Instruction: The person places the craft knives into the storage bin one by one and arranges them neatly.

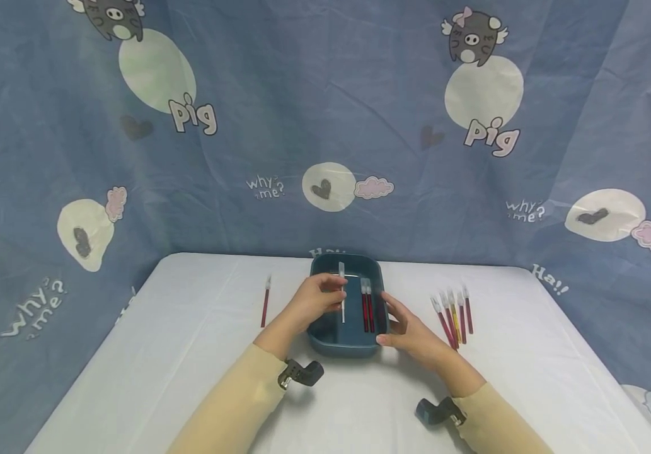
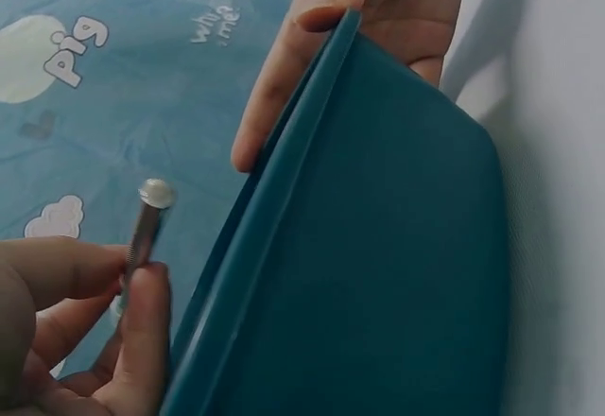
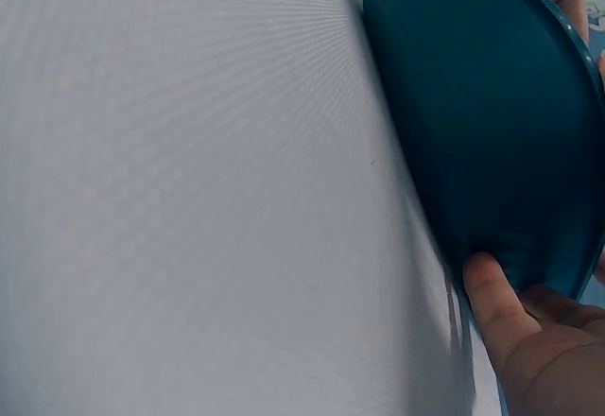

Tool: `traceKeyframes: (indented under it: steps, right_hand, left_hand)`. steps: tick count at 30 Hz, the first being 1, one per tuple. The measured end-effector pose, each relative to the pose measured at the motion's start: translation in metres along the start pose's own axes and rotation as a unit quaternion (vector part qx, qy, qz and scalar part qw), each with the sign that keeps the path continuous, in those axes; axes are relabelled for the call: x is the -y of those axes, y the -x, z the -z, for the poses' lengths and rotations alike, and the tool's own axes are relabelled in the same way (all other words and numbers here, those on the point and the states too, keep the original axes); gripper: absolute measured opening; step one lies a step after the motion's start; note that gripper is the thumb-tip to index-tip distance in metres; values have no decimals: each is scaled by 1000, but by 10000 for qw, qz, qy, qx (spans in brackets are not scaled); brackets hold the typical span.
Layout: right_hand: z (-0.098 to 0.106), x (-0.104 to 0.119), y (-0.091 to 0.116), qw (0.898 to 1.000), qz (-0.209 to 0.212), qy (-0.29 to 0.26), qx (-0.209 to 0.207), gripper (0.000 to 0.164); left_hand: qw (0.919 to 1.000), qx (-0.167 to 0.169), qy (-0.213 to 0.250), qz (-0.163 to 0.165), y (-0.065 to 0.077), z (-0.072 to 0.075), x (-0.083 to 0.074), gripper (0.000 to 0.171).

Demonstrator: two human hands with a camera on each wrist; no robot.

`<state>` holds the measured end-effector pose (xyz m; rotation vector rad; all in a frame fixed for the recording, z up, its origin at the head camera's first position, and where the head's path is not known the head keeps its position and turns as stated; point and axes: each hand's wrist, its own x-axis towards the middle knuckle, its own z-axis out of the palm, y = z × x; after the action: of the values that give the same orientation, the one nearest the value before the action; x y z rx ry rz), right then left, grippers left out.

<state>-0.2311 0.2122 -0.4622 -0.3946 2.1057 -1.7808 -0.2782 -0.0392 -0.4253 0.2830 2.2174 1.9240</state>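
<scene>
My left hand pinches a slim silver craft knife with a clear cap between thumb and fingers, over the left part of a dark teal tray. In the head view the knife points lengthwise along the tray, its capped end away from me. My right hand holds the tray at its near right corner, thumb against the outer wall and fingers by the right rim. Inside the tray, on its right side, lie two red craft knives with clear caps, side by side.
One red craft knife lies on the white table left of the tray. Right of my right hand, several capped craft knives lie in a loose fan, mostly red, one of them yellow. A blue printed cloth hangs behind the table.
</scene>
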Motion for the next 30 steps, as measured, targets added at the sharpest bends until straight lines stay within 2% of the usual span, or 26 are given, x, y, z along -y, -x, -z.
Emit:
traceKeyframes:
  steps: [3,8,21,27,30]
  right_hand:
    - [2,0,1,10000,-12,30,-27,100]
    - [2,-1,1,10000,-10,-31,-8,101]
    - [2,-5,-1,9998,74,-150,81,103]
    - [1,-4,-2,9994,132,-269,188,102]
    - [1,-4,-1,9994,104,-283,149,102]
  left_hand:
    - [9997,63,-236,9,-6,-8,0,31]
    - [9988,30,-431,230,-15,-22,3,32]
    - [9960,-125,-277,836,-34,-39,10,31]
    - [9923,-232,-641,1033,-41,-43,15,27]
    - [9903,-210,-1004,940,-44,-44,18,25]
